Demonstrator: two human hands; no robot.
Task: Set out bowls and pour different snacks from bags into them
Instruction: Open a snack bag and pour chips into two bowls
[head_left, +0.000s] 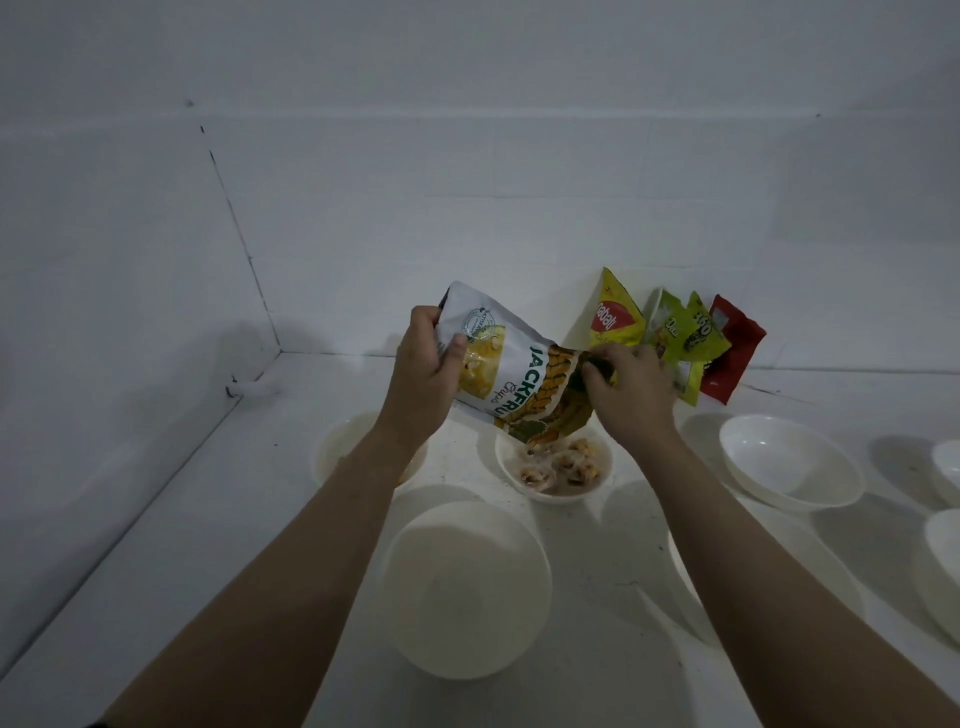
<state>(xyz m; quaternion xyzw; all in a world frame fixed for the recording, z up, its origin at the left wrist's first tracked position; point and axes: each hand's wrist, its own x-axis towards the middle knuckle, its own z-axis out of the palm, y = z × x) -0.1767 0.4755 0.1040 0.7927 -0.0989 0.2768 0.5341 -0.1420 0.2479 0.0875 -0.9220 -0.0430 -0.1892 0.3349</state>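
Jackfruit chips bag (511, 364) is up in the air, tipped over w/ its mouth pointing down-right, right above the middle bowl (555, 470) at the back of the worktop (260, 519). That bowl has a few pale chips (569, 462) in it already, and a couple look like they're right at the bag's mouth.

Left hand (428, 366) has its grip clamped on the bottom end of the bag, thumb across the front, fingers wrapped round the back. Right hand (626, 387) is pinching the bag near the opening, fingers curled on the edge.

Other white bowls all around: one back-left (332, 452) partly hidden behind the left forearm, a big one closer in (465, 587) between the two arms, one on the right (792, 462), another mostly hidden behind the right forearm (680, 564), plus two cut off at the right edge (946, 470) (943, 566). Can't tell if the back-left one has anything in it.

Leaning on the tiled wall (467, 182) behind, just right of the hands: a yellow bag (613, 312), two green ones (667, 322) (706, 327) and a red bag (735, 358), all bunched up touching each other.
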